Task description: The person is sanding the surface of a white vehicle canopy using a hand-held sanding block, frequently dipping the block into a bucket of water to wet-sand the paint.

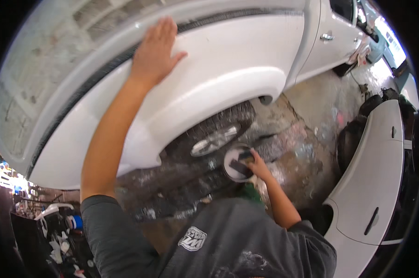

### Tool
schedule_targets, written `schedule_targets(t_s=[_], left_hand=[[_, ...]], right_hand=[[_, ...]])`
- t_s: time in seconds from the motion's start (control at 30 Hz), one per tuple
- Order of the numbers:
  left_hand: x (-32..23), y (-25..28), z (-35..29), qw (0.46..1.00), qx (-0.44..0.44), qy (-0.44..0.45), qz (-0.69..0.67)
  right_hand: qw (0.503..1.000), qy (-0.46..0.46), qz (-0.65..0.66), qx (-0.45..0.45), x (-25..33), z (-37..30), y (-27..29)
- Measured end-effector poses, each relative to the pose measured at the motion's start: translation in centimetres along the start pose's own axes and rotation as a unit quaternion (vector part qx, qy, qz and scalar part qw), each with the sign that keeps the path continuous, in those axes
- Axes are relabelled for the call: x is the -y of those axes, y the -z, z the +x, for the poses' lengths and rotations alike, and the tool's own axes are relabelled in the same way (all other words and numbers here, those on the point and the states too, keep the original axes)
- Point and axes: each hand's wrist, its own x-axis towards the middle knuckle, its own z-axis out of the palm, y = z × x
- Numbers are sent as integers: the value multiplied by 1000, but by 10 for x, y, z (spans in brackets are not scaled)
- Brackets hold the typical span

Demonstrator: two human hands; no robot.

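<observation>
My left hand (156,53) lies flat with its fingers stretched out on the upper side of a white pickup truck's bed panel (223,51), over the dark strip along its top edge. Lower down, my right hand (259,167) is closed at the rim of a round pale bucket (226,167). In its fingers is a dark flat block (246,158), held over the bucket's mouth. Another dark rectangular piece (240,169) shows beside it inside the bucket; whether the two are joined I cannot tell. My fingertips are partly hidden.
Below the wheel arch sits the truck's tyre and wheel (214,139). A second white car (376,180) stands along the right. The concrete floor (307,134) is wet and stained. Assorted clutter (63,236) fills the lower left, and something green (250,192) stands under the bucket.
</observation>
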Motion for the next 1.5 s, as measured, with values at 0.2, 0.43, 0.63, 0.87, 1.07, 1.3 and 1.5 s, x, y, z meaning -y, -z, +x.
schedule_targets(t_s=[0.2, 0.43, 0.63, 0.87, 1.07, 1.3, 1.5], left_hand=[[-157, -2, -10, 984, 122, 100, -87], [-388, -132, -185, 667, 499, 394, -389], [-490, -239, -268, 609, 620, 294, -397], [-544, -346, -340, 588, 755, 68, -283], [-534, -341, -349, 577, 707, 171, -371], [-470, -218, -283, 730, 428, 277, -455], [-423, -140, -238, 717, 295, 346, -528]], right_hand=[[979, -183, 91, -6, -36, 45, 54], [989, -124, -66, 39, -114, 80, 78], [965, -162, -92, 186, -163, 71, 28], [954, -153, -161, 203, -184, 60, -78], [924, -284, -176, 185, -217, 69, -98], [965, -240, -69, -80, -126, 53, -61], [970, -216, 64, -88, -66, 34, -17]])
